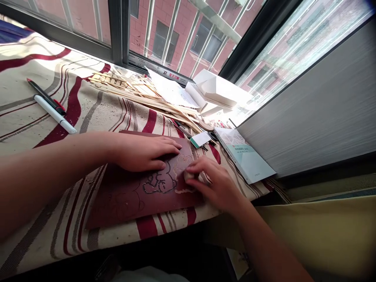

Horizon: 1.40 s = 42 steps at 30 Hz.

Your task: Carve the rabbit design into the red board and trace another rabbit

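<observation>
A dark red board (126,203) lies on the striped cloth, with cartoon outlines drawn on it. One black bear-like outline (160,184) stands out in its middle, paler outlines run to its right, and fainter lines show at lower left. My left hand (147,152) rests flat across the board's upper part, fingers stretched out. Between the thumb and fingers of my right hand (216,182) is a small off-white eraser (188,175), held against the board's right side by the pale lines. The fingers partly cover the eraser.
A white pen (55,113) and a black-and-red pen (45,96) lie at left. Behind the board are thin wooden strips (132,90), papers (173,88) and a white-and-green block (200,139). A book (245,154) sits at right by the wall. The table's edge runs along the front.
</observation>
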{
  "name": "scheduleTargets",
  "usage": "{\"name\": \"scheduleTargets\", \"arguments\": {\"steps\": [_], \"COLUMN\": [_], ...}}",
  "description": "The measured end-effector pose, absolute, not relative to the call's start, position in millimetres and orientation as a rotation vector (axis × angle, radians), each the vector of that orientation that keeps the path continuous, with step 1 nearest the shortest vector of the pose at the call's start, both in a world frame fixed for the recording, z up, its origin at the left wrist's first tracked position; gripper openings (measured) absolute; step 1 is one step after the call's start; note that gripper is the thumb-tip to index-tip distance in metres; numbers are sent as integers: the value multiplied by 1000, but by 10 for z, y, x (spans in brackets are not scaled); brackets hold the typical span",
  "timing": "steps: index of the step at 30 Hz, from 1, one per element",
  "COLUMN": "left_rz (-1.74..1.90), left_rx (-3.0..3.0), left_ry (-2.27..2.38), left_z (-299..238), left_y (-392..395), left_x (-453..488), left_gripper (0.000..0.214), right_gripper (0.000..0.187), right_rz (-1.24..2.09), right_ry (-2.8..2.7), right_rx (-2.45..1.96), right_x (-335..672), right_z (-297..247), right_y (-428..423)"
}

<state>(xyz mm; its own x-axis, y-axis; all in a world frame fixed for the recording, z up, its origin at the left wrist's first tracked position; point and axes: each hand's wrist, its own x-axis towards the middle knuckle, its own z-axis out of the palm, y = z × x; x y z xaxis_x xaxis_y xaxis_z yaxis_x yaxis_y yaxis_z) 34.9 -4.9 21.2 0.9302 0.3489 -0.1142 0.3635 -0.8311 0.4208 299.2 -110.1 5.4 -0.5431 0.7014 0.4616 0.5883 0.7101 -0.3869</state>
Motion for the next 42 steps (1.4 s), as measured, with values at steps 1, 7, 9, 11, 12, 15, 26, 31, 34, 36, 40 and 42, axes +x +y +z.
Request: {"name": "scheduleTargets", "arguments": {"steps": [1,7,9,11,12,15,26,31,34,36,40,42], "left_rz": [-67,-67,-81,-109,-112,-56,-21,-11,75,146,178,148], "left_rx": [2647,2618,2600,2579,2573,2571,2579,2574,2589,2600,2611,2623], "left_ry": [533,618,637,656,658,644,655,610,652,707,771,756], "left_z": [220,252,261,268,270,264,242,201,134,94,78,92], "left_y": [-60,-93,-97,-101,-102,-99,-112,-76,9,51,48,21], "left_x": [345,327,332,339,341,339,334,270,238,236,255,260], "left_gripper": [70,86,89,91,92,92,89,81,76,72,70,69], "right_gripper": [12,13,13,13,12,12,10,12,16,24,65,81], "right_rz": [277,129,141,198,199,108,118,255,127,-5,332,278], "right_ry": [-2343,-2295,-2283,-2356,-2386,-2359,-2166,-2231,-2276,-2219,-2802,-2904], "right_rx": [-922,-1129,-1085,-961,-925,-1004,-1178,-1349,-1378,-1294,-607,-866], "right_x": [2978,2933,2891,2849,2833,2796,2959,3341,3339,3233,3096,3132], "right_z": [66,92,81,71,66,50,82,133,163,186,185,151], "right_y": [-1113,-836,-839,-890,-907,-878,-818,-820,-975,-1137,-1365,-1371]}}
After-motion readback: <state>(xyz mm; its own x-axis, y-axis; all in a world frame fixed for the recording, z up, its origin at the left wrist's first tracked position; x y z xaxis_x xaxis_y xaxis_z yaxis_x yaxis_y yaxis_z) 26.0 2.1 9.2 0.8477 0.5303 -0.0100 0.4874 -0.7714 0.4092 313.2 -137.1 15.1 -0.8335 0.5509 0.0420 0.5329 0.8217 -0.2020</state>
